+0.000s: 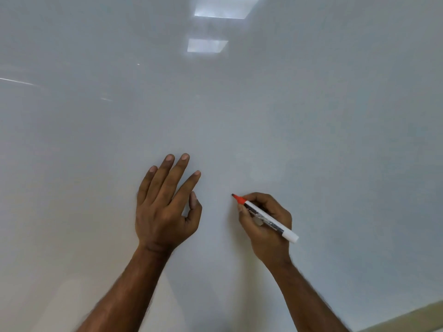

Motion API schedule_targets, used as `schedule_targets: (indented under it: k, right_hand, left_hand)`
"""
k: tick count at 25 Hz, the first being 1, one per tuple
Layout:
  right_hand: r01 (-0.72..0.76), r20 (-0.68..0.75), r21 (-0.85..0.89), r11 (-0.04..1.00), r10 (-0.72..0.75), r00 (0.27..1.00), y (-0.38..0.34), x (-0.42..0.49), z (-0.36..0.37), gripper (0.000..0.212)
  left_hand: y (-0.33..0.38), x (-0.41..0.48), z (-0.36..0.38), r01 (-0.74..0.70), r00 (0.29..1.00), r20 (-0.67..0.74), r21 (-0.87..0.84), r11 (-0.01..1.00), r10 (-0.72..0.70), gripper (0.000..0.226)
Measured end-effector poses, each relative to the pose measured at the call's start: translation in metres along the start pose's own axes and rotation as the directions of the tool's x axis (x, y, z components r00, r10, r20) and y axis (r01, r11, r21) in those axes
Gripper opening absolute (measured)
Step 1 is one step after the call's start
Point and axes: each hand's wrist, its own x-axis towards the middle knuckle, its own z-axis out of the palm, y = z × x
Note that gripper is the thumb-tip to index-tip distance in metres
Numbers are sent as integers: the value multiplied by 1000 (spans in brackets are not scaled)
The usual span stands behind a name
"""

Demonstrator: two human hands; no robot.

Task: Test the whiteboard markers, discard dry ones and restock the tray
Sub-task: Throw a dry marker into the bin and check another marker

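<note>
Whiteboard (311,116): glossy white surface fills the view, with light reflections (223,8) at 12 o'clock. Left hand (165,207): 7 o'clock of centre, fingers straight and spread, palm toward the board, holding nothing. Right hand (266,228): 5 o'clock, fingers curled round a marker (268,218). The marker has a white barrel and a red uncapped end, its tip pointing to 10 o'clock; contact with the board cannot be told.

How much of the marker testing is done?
Done: the red marker is uncapped. In hand: the right hand holds its tip at the whiteboard, the left hand open alongside; no ink shows yet. Left: judging this marker, then sorting and restocking; nothing of that shows here.
</note>
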Motion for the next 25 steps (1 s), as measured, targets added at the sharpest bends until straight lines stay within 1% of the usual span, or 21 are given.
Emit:
schedule_targets:
  k: [1, 2, 3, 5, 6, 7, 8, 9, 10, 11, 12, 13, 14, 15, 16, 17, 19, 20, 23, 24, 25]
  right_hand:
    - [-38, -56, 30, 999, 40, 998, 3, -7, -4, 17]
    - [-62, -82, 30, 998, 64, 995, 7, -15, -8, 17]
    - [-72, -42, -7, 997, 71, 997, 11, -25, -11, 18]
    - [-73, 141, -118, 990, 90, 986, 14, -44, -17, 24]
    - [-67, 195, -156, 985, 98, 976, 11, -47, -20, 28]
    - [-40, 202, -183, 982, 77, 976, 6, -44, -23, 29]
    - [20, 183, -204, 979, 18, 983, 1, -34, -25, 26]
    - [110, 156, -247, 963, -72, 985, -7, -19, -25, 21]
    - [199, 120, -296, 934, -170, 978, -14, -1, -23, 17]
    - [249, 66, -324, 913, -241, 968, -21, 19, -22, 16]
    - [258, -13, -321, 911, -276, 961, -27, 39, -20, 16]
    - [242, -95, -293, 925, -280, 955, -33, 57, -18, 17]
    - [232, -146, -259, 938, -276, 950, -38, 70, -16, 18]
    - [242, -146, -241, 940, -282, 948, -40, 78, -14, 18]
    - [285, -95, -253, 924, -317, 944, -40, 81, -11, 18]
    - [351, -2, -284, 892, -366, 930, -40, 77, -7, 18]
    - [476, 195, -324, 817, -435, 879, -35, 59, -4, 19]
    - [488, 221, -334, 806, -436, 872, -31, 49, -7, 19]
    - [336, 76, -309, 889, -329, 941, -15, 28, -18, 21]
    - [351, 95, -324, 878, -339, 936, -12, 21, -21, 20]
    - [413, 174, -362, 836, -375, 911, -11, 14, -23, 19]
  left_hand:
    - [1, 0, 0, 3, 1000, -1, 5, 1000, -3, 35]
    - [1, -1, 0, 5, 1000, -1, 10, 1000, -5, 35]
    - [1, -1, 0, 5, 1000, 1, 12, 1000, -5, 35]
    - [0, -2, 0, 5, 1000, 10, 7, 1000, -5, 36]
    - [1, -3, 0, 7, 1000, 12, 11, 1000, -8, 36]
    - [1, -3, 0, 9, 1000, 12, 16, 1000, -9, 37]
    - [2, -4, 0, 8, 1000, 9, 21, 1000, -8, 37]
    - [2, -4, 0, 6, 1000, 6, 25, 1000, -6, 37]
    - [2, -5, 0, 3, 1000, 5, 26, 1000, -4, 37]
    - [2, -6, 0, 0, 1000, 5, 27, 1000, 0, 37]
    - [2, -6, 0, -2, 1000, 5, 31, 1000, 2, 37]
    - [2, -7, 0, -2, 1000, 5, 37, 999, 2, 37]
    - [3, -7, 0, -1, 1000, 6, 43, 999, 1, 38]
    - [3, -8, 0, 1, 1000, 8, 46, 999, -1, 38]
    - [3, -8, 0, 3, 1000, 10, 47, 999, -4, 39]
    - [4, -8, -1, 6, 1000, 16, 48, 999, -7, 39]
    - [3, -8, -2, 8, 999, 38, 45, 999, -10, 41]
    - [3, -8, -3, 8, 998, 55, 44, 999, -11, 42]
    - [4, -14, -6, 11, 988, 154, 65, 998, -21, 54]
    - [6, -17, -7, 12, 979, 204, 87, 996, -30, 60]
    - [8, -21, -8, 12, 967, 253, 112, 994, -40, 67]
